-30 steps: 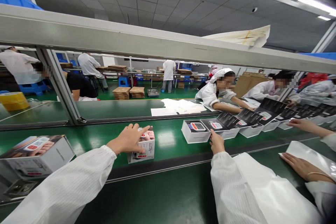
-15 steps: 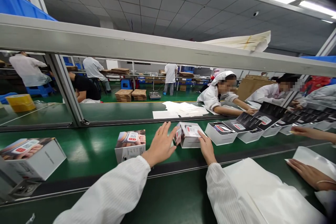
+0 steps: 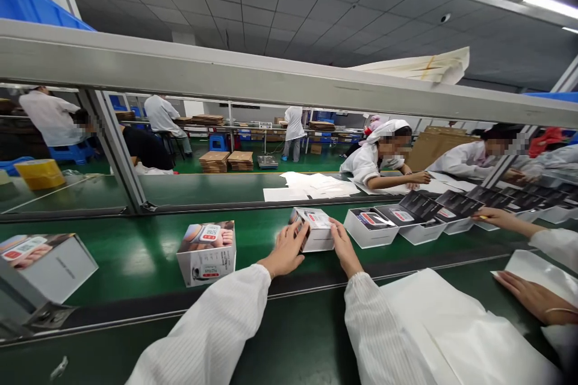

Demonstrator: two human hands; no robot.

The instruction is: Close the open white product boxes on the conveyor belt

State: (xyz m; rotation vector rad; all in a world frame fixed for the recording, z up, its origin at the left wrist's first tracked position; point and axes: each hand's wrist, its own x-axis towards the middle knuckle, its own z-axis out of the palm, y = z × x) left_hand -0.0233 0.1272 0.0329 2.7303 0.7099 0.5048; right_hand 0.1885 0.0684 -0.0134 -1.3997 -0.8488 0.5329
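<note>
A closed white carton with a printed picture lid (image 3: 316, 222) sits on the green conveyor belt in front of me. Its left side is under my left hand (image 3: 286, 248), whose fingers bend round the near left edge. My right hand (image 3: 345, 248) presses the right side with its fingers, so the carton is between both hands. Just right of it stands an open box (image 3: 372, 237) with items inside, followed by another open box (image 3: 422, 234) with its dark lid raised. To the left, a closed printed box (image 3: 206, 252) rests on the belt.
Another closed box (image 3: 49, 267) stands at the far left. White sheets (image 3: 415, 313) lie at my front right, near a co-worker's hand (image 3: 524, 295). A metal rail (image 3: 271, 81) crosses above the belt. Papers (image 3: 311, 186) lie beyond it, near a seated person (image 3: 361, 162).
My left hand has come down from above onto the carton's left side. The carton is turned slightly, with my right hand still on it. The boxes on the belt have shifted left.
</note>
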